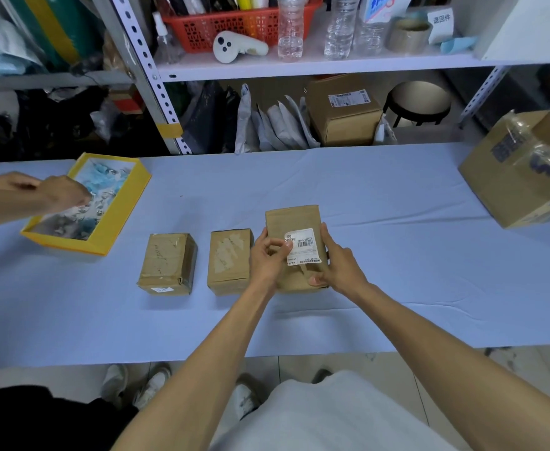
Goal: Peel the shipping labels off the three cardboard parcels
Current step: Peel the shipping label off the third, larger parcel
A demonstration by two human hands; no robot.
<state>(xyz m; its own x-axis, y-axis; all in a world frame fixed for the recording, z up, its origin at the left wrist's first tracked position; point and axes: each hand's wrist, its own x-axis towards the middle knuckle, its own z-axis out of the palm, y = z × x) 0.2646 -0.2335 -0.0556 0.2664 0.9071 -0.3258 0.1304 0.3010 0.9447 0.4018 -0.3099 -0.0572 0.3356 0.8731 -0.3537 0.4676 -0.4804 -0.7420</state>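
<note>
Three brown cardboard parcels stand in a row on the pale blue table. The left parcel (168, 262) and the middle parcel (230, 260) have bare, scuffed tops with torn label residue. The right parcel (293, 219) is tilted up and carries a white shipping label (306, 244). My left hand (267, 258) pinches the label's left edge with thumb and fingers. My right hand (338, 262) grips the parcel's right side, its thumb under the lower front.
A yellow tray (127, 208) of crumpled labels lies at the left, with another person's hand (60, 193) over it. A large taped carton (524, 170) sits at the right edge. Shelves with bags, bottles and a box stand behind the table (381, 196).
</note>
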